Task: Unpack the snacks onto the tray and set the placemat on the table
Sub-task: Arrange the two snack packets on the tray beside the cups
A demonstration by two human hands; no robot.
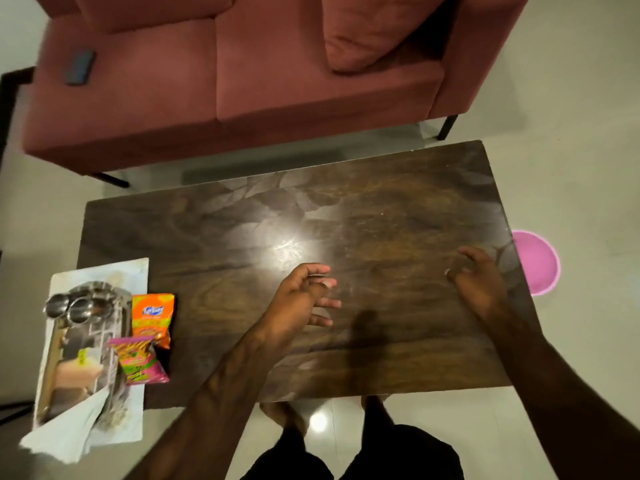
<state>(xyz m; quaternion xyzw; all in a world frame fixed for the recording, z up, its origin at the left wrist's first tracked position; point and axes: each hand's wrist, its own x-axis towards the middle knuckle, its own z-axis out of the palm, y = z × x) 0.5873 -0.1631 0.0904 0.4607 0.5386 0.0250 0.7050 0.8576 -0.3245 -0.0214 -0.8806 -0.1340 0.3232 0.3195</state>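
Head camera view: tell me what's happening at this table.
A person stands at a dark wooden table, holding nothing. The left grip and right grip hover open above the table's middle. At the table's left end a steel tray sits on a pale placemat, with two small steel cups on it. An orange snack packet and a pink snack packet lie at the tray's right edge.
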